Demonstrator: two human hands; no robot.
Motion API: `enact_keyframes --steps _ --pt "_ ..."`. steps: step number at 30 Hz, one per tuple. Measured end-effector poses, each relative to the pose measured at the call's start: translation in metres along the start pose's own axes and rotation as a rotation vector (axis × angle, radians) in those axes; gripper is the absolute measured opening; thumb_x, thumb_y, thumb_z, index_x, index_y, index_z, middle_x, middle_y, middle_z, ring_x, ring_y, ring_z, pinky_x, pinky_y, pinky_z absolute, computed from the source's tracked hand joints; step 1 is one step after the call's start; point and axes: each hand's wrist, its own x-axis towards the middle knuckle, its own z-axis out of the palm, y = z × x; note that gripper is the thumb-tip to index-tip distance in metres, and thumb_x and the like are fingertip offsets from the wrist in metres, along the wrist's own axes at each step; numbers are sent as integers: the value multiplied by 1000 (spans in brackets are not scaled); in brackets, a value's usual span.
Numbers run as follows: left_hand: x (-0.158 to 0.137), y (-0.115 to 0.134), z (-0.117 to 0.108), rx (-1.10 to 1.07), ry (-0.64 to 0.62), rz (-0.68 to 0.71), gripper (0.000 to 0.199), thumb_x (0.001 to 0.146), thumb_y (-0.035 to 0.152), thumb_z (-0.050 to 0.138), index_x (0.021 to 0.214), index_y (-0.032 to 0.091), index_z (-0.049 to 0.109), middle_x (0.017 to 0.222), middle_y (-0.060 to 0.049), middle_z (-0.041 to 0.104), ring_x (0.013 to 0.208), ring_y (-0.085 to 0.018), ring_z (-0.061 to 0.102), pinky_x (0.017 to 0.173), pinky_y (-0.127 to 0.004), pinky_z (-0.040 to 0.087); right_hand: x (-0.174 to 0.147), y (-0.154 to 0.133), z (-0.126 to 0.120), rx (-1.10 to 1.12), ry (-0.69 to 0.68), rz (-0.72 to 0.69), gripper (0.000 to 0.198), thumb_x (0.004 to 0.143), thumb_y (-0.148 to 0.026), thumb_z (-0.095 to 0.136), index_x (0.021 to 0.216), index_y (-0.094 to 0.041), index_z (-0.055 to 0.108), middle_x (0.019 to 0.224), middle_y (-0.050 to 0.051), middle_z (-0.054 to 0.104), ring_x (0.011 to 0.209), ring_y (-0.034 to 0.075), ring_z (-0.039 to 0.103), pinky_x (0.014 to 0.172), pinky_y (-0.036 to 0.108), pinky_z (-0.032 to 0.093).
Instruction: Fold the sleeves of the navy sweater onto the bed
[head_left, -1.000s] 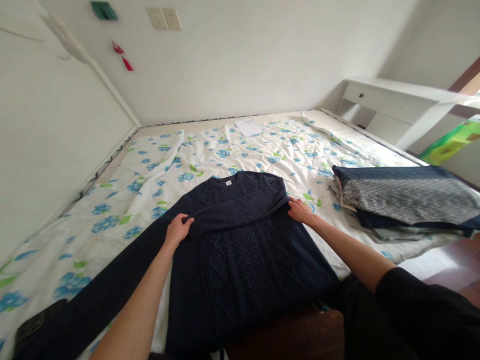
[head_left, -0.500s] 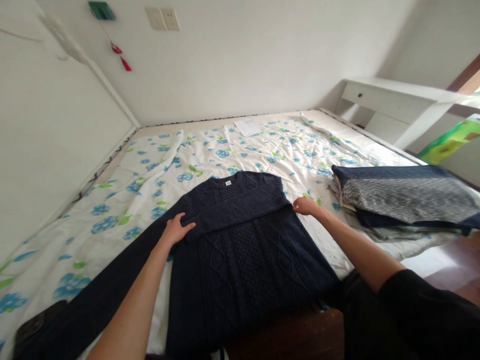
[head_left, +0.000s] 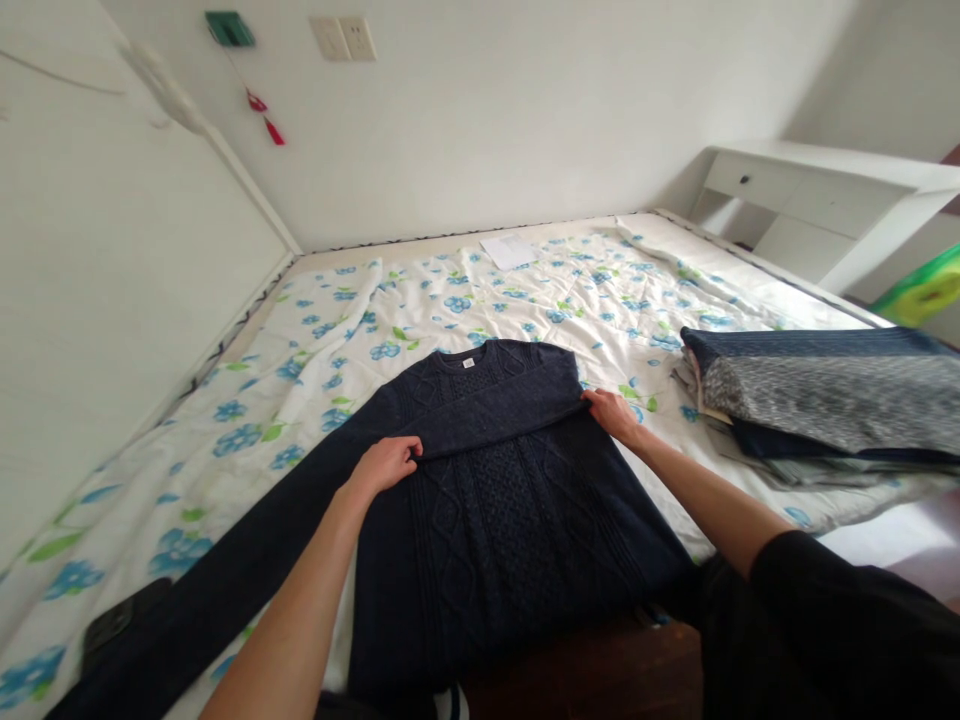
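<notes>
A dark navy cable-knit sweater (head_left: 495, 500) lies flat on a bed with a white quilt printed with blue flowers (head_left: 315, 340). One sleeve is folded across the chest; the other sleeve stretches out toward the lower left. My left hand (head_left: 386, 463) rests on the cuff end of the folded sleeve, fingers curled on the knit. My right hand (head_left: 611, 413) presses the sweater's right shoulder edge where the sleeve folds over.
A stack of folded clothes (head_left: 817, 400) sits on the bed to the right. A white paper (head_left: 508, 250) lies near the far wall. A dark flat object (head_left: 120, 620) lies at lower left. A white desk (head_left: 817, 200) stands beyond the bed.
My left hand has slid right along the folded sleeve toward the sweater's middle. My right hand stays at the shoulder fold. The view shifted slightly right.
</notes>
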Motion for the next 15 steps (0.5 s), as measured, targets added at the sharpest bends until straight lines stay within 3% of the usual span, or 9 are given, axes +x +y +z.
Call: enact_keyframes --steps 2,5,8,11,13,15 --pt "1 -3 -2 3 8 -1 22 86 17 68 101 28 78 89 2 77 83 -20 72 69 -28 38 3 7 -2 -22 6 0 44 109 -14 54 145 -27 76 130 11 81 107 25 79 95 31 56" --pt "4 -8 0 -56 -117 1 23 82 22 72 103 28 80 86 3 78 81 -20 74 71 -28 42 8 18 -2 -8 -36 -16 50 105 -7 52 142 -24 81 131 10 83 116 24 79 103 29 55" --pt "8 -14 5 -176 -174 2 22 89 43 72 100 27 82 88 0 81 87 -23 76 78 -29 50 15 25 2 85 -66 0 46 105 -8 54 133 -24 86 132 8 85 122 24 78 108 28 53" --pt "8 -25 9 -166 8 -72 34 98 50 60 105 27 83 104 -5 83 101 -26 78 91 -31 57 18 28 7 198 -68 95 34 114 -28 57 115 -24 90 114 8 88 109 26 81 97 29 56" --pt "7 -34 11 -82 188 -175 38 100 46 58 121 26 82 121 -9 81 111 -28 78 99 -34 59 19 27 11 265 -48 148 34 115 -41 60 109 -23 88 105 7 87 101 26 81 90 29 56" --pt "5 -42 13 -30 271 -282 45 100 46 59 136 25 77 132 -12 78 118 -30 77 103 -37 60 22 25 14 307 -22 168 29 112 -44 66 111 -23 86 106 7 86 102 26 81 90 29 56"
